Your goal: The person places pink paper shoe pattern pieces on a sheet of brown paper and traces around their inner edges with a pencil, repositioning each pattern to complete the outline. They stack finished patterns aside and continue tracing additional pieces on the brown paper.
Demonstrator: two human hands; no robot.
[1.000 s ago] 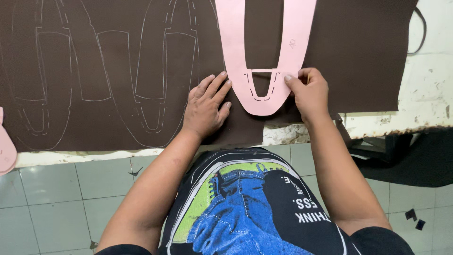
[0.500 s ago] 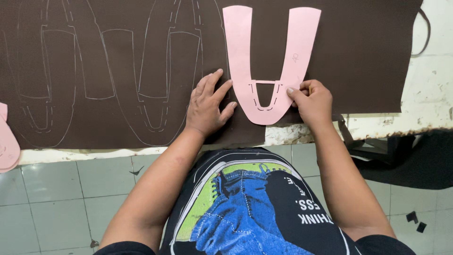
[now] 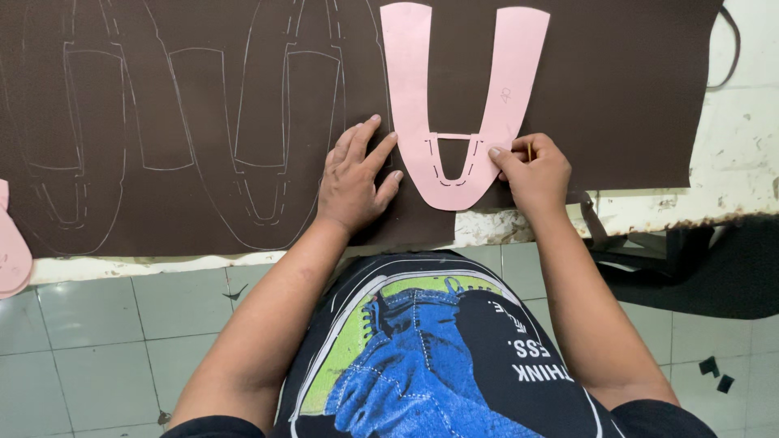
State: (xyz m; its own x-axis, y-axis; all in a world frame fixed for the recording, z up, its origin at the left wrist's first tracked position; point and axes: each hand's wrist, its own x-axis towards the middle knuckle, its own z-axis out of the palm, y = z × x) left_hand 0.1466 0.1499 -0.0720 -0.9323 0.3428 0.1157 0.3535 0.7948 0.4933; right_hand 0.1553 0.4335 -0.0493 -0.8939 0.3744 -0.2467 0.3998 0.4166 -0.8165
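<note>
A pink U-shaped template [image 3: 464, 105] lay flat on a dark brown sheet [image 3: 633, 89] spread over the worktop [image 3: 730, 174], its two arms pointing away from the person and its rounded base near the sheet's front edge. The left hand [image 3: 357, 178] rested palm down on the brown sheet, fingers spread fairly wide, with the fingertips touching the left edge of the template's base; it held nothing. The right hand [image 3: 531, 170] was closed narrowly around a thin marking tool [image 3: 530, 151], of which only a short yellowish stub showed, and its fingertips pressed against the right edge of the base. Pale traced outlines [image 3: 276, 130] of the same shape were visible on the sheet to the left, and part of a second pink piece [image 3: 12, 251] lay at the far left edge. In judgement, the template looked thin, light and moderately stiff, like card or plastic board, and liable to slide on the sheet under light sideways force; it appeared best steadied by flat pressure near the base and lifted by an outer edge, not by the narrow bridge across the cut-out. The brown sheet seemed pliable and limp, as it draped at the front corner, and likely to crease if pulled by one point.
</note>
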